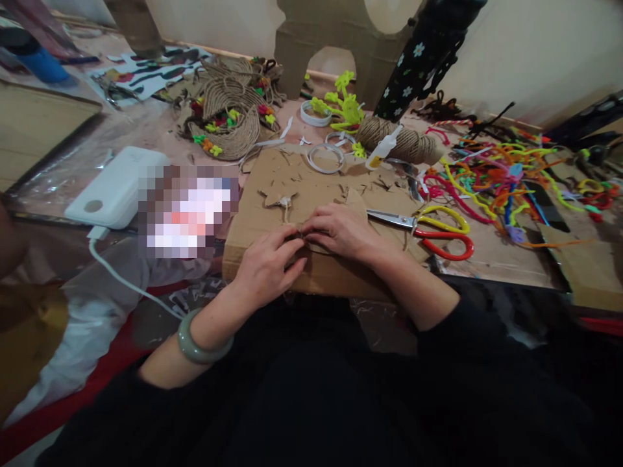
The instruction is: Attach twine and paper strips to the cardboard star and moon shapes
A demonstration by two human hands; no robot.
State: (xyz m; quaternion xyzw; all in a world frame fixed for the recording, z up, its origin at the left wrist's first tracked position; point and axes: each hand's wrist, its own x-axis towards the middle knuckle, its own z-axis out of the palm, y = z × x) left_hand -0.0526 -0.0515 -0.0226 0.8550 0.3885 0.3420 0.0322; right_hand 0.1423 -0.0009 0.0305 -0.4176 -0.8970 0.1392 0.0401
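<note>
Near the front of the cardboard box (243,224), the left hand (270,261) and right hand (341,228) pinch a small piece (300,235), mostly hidden, apparently braced there for steadiness. Scissors (392,218) lie handy at its right. Farther back on it sits a brown, spiky star (281,200), pale twine (287,215) trailing handward.

Near the worktop's (516,267) front edge, the cardboard (248,214) offers a bare strip left of the star cutout (281,200), stopped farther back by coiled rope (228,123). Scissors (396,220) bar the way just right of the right hand (341,228). Toward the back edge, the glue bottle (383,149), twine spool (421,144) and tall black bottle (402,84) block passage; tangled pipe cleaners (513,172) crowd the right side.
</note>
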